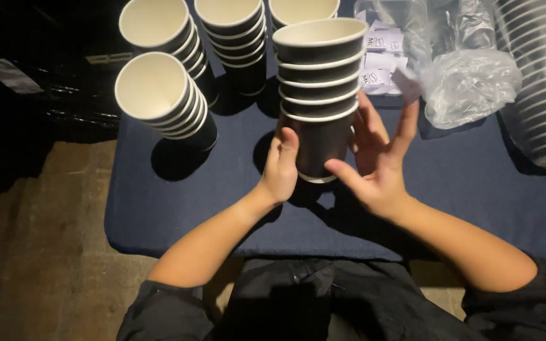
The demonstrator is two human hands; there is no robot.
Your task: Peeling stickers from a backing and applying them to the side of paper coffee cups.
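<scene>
Both hands are working at the centre of the head view. Left hand [280, 169] is pressing its thumb and palm against the dark side of a stack of cups [319, 95], fingers curled round the far side, so it is gripping the lowest cup. Right hand [377, 161] is spreading wide open at the stack's 3 o'clock side, fingers fanned upward and thumb reaching toward the base; it is closing on nothing, and whether the fingertips are touching the cups I cannot tell. Judging by the pose, the left is carrying the weight while the right is steadying the leaning column.

That stack, black outside and white inside, is hovering just above the desk [178, 208], tilting slightly toward the camera. At 10 o'clock from it, more cup stacks [159, 88] are standing close together, seemingly sorted into short, equal piles. At 2 o'clock a crumpled clear plastic bag [469, 82] is lying, with small white paper slips [380, 60] just beside it, and at 3 o'clock a long sleeve of wrapped cups [541, 82] is resting on its side.

A dark blue cloth is covering the desk; bare brownish floor [39, 252] is showing at 8 o'clock, and the surroundings are lying in deep shadow.
</scene>
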